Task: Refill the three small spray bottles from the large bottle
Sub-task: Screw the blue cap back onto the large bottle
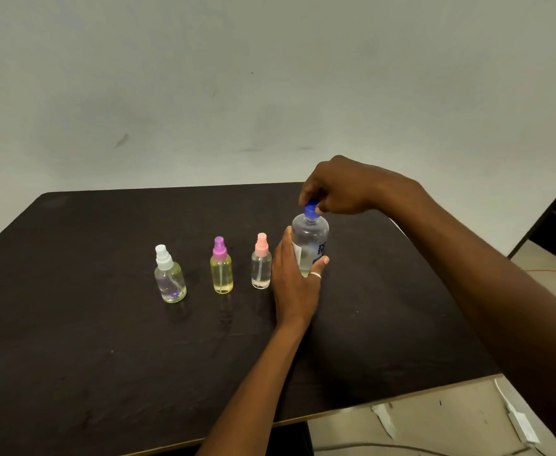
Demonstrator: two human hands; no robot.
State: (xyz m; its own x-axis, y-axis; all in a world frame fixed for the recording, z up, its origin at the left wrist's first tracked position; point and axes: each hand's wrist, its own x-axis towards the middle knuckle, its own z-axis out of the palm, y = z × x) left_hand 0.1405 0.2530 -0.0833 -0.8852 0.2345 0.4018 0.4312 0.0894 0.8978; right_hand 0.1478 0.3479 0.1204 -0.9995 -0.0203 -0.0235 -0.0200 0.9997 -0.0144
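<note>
Now my left hand [294, 284] curls round the clear, round-shouldered large bottle [311, 240], upright on the matte table [105, 340]; my right hand [339, 189] pinches its blue cap [310, 210]. Left of them stand the small white-capped bottle [170, 281], purple-capped bottle [221, 273] and pink-capped bottle [261, 268].

I worked from a single view, the head camera, which sat above and behind the left hand [294, 291] and the right hand [339, 189] and faced forward and down over the dark table [72, 324]. It rode near them, the left hand close to centre frame, the right just beyond it. Past the hands its wide lens took in the wall [204, 77]; to their right, a strip of floor [434, 422].
</note>
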